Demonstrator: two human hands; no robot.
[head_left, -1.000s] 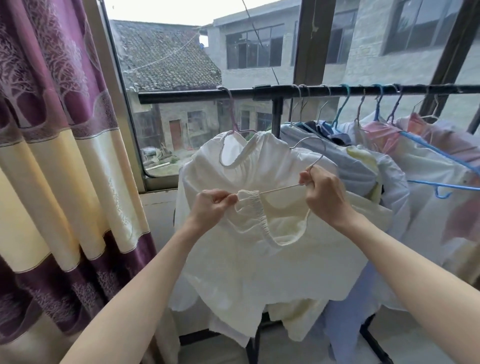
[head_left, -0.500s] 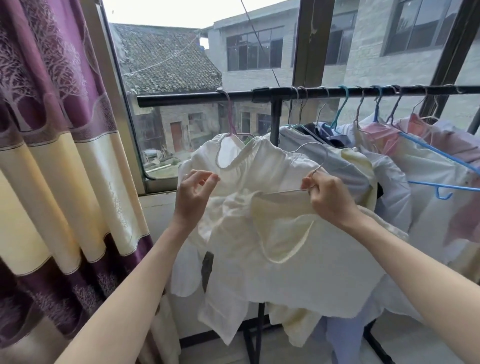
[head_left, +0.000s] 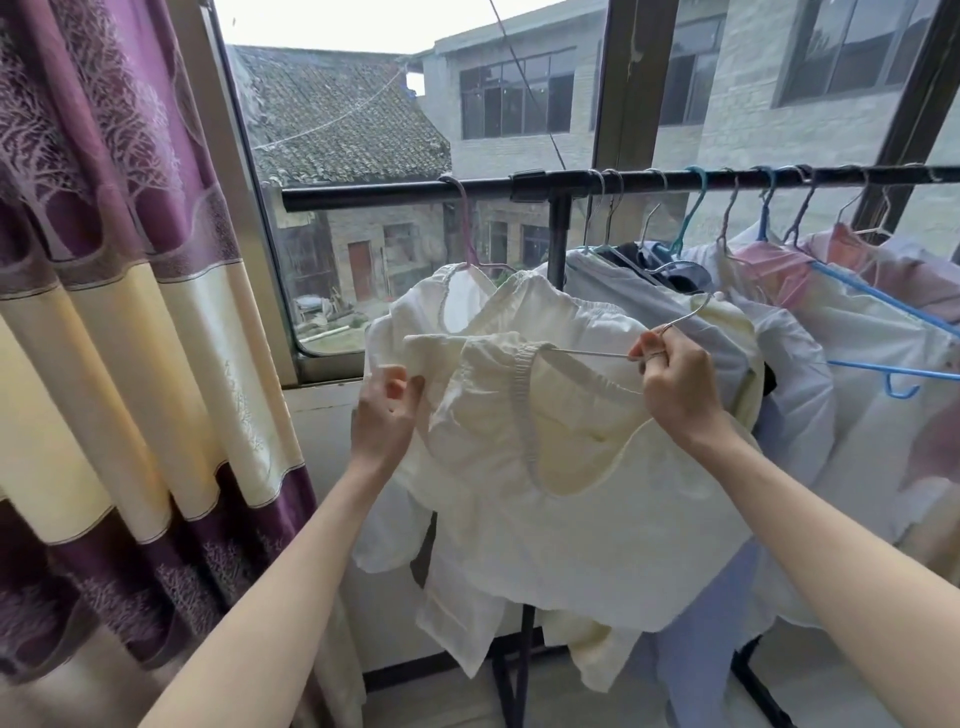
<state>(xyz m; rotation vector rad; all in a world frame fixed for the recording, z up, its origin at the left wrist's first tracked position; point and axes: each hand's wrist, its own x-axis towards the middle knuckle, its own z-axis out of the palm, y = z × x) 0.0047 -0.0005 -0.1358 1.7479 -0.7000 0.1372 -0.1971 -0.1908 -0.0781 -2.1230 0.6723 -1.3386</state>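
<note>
A cream garment (head_left: 566, 519) with an elastic neckline hangs in front of me on a thin metal wire hanger (head_left: 597, 354). My right hand (head_left: 672, 387) grips the hanger just below its hook. My left hand (head_left: 387, 410) pinches a fold of the garment's left shoulder between thumb and fingers. Behind it a white garment (head_left: 467, 299) hangs from a pink hanger (head_left: 465, 228) on the black rail (head_left: 395, 195).
The rail runs right with several hangers carrying pale clothes (head_left: 841, 332) and a loose blue hanger (head_left: 893, 371). A purple and cream curtain (head_left: 119, 312) fills the left. The window (head_left: 343, 208) and the rack's black post (head_left: 558, 234) are behind.
My left hand let go of the elastic neckline, lifted off open, and now pinches the garment's left shoulder lower down. My right hand kept hold of the hanger.
</note>
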